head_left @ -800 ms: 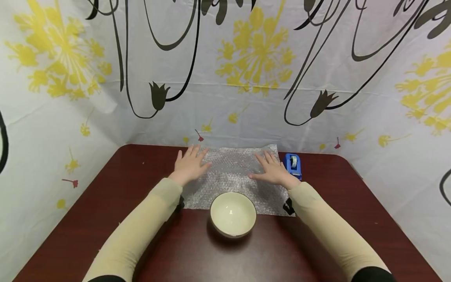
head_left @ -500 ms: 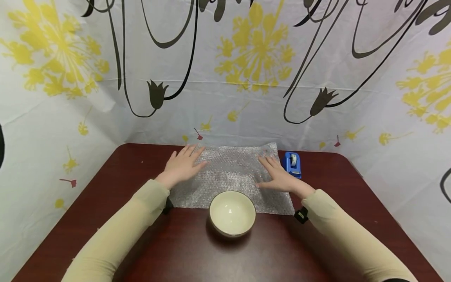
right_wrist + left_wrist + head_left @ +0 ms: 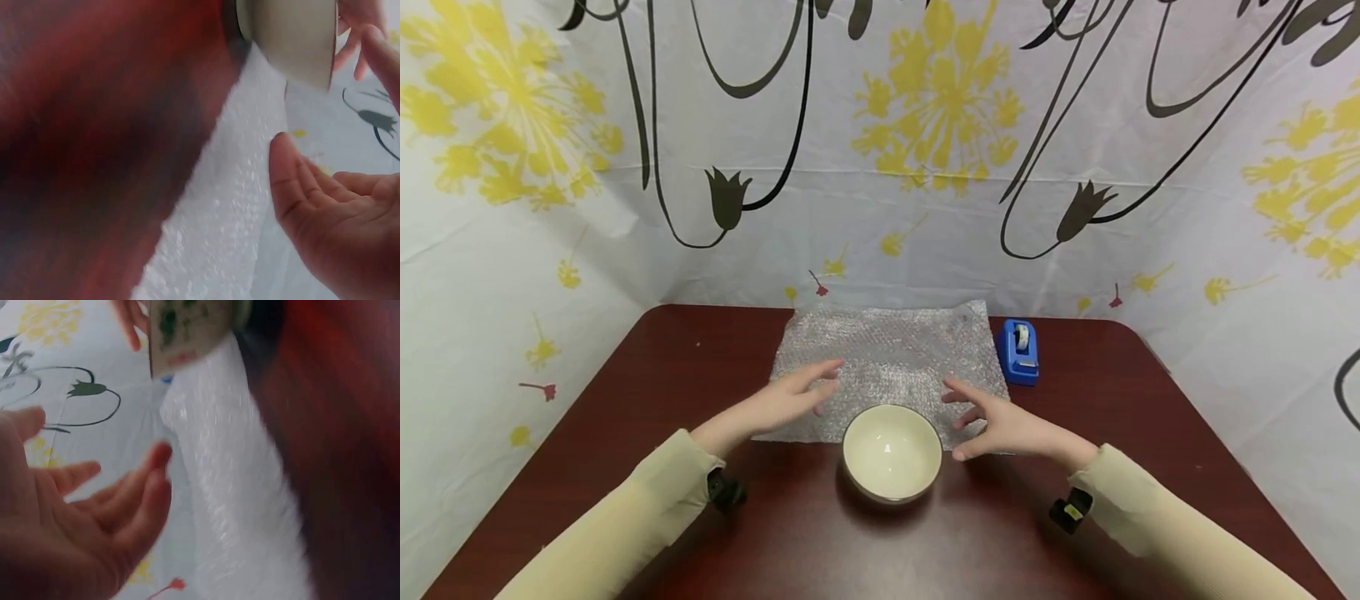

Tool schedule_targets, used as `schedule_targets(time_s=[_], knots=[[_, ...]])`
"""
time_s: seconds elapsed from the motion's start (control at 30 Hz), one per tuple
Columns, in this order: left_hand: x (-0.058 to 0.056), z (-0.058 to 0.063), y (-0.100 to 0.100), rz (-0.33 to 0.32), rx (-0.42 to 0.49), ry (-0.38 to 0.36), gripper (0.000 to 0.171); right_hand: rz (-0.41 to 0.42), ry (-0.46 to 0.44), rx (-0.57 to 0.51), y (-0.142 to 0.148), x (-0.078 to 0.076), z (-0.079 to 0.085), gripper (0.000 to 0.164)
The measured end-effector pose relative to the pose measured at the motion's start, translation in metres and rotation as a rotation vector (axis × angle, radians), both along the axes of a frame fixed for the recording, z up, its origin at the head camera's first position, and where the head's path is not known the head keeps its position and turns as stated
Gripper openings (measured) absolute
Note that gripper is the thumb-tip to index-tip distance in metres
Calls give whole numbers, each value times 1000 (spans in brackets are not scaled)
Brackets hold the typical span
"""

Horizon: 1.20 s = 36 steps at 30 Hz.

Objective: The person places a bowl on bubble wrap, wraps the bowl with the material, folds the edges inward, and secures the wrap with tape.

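A cream bowl (image 3: 891, 454) stands upright on the table, by the near edge of a flat sheet of bubble wrap (image 3: 887, 350). Green marks show on the outside of the bowl (image 3: 190, 331) in the left wrist view. My left hand (image 3: 778, 404) hovers left of the bowl, over the wrap's left edge, fingers loosely extended and holding nothing. On the other side, my right hand (image 3: 1007, 421) is close to the bowl's rim but apart from it, thumb and fingers spread. In the right wrist view its fingers (image 3: 300, 178) are slightly bent around nothing.
A blue tape dispenser (image 3: 1019, 352) with a roll in it stands just right of the bubble wrap. The dark red table (image 3: 880, 558) ends at the back against a white patterned cloth (image 3: 850, 208), which also hangs at both sides.
Both hands have come back from the far part of the bubble wrap toward the bowl and turned from palms down to more sideways. The bowl stays in place on the table.
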<state>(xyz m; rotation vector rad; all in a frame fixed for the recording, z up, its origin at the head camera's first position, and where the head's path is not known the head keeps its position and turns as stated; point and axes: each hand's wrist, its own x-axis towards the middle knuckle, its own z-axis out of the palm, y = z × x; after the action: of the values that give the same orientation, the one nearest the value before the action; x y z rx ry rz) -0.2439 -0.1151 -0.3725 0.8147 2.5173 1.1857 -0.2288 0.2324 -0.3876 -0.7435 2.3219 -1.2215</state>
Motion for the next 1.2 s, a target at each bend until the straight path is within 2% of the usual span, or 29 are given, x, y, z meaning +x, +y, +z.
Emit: schedule_targets(time_s=[0.1, 0.2, 0.37, 0.5, 0.63, 0.93, 1.2], knots=[[8, -6, -1, -95, 128, -203, 56, 9, -3, -31, -3, 9, -2, 93], [14, -14, -2, -138, 174, -298, 56, 16, -21, -59, -5, 16, -5, 93], [25, -29, -1, -165, 223, -346, 69, 28, -64, -94, -10, 23, -14, 95], [34, -39, 3, -179, 272, -411, 86, 22, -150, -140, -14, 27, -22, 97], [41, -45, 10, -179, 326, -473, 94, 26, -222, -201, -18, 30, -27, 97], [42, -54, 19, -185, 406, -547, 98, 67, -246, -306, -26, 33, -32, 96], [44, -60, 24, -171, 465, -575, 101, 53, -253, -320, -34, 32, -32, 94]])
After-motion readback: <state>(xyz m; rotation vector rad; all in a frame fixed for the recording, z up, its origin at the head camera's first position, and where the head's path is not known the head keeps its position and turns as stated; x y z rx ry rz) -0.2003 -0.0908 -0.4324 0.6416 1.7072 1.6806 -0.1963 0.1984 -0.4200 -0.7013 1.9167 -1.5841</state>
